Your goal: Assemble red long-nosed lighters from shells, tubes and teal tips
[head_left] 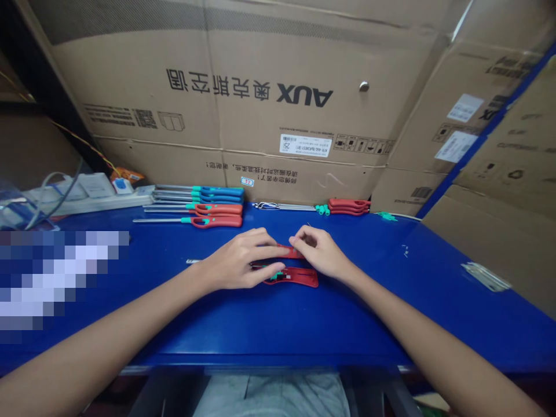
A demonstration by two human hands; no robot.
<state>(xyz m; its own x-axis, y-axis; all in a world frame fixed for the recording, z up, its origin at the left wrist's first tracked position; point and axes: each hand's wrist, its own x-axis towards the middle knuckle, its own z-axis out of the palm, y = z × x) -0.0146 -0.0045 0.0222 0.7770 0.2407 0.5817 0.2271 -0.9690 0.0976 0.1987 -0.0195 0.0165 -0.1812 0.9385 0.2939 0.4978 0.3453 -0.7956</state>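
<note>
On the blue table in front of me lie two red lighter handle halves. The nearer half has its inside facing up, with green and white parts in it. My left hand spans both halves, its thumb by the green part and its outstretched fingers on the farther half. At that farther half's right end, my right hand has thumb and index finger pinched together. Whatever is between those fingertips is hidden or too small to make out. Part of a metal rod shows left of my left wrist.
Blue and red long-nosed lighters lie stacked at the back left. Red handle pieces, green caps and metal rods line the back. A power strip stands left. Metal pieces lie right. A cardboard wall closes the back.
</note>
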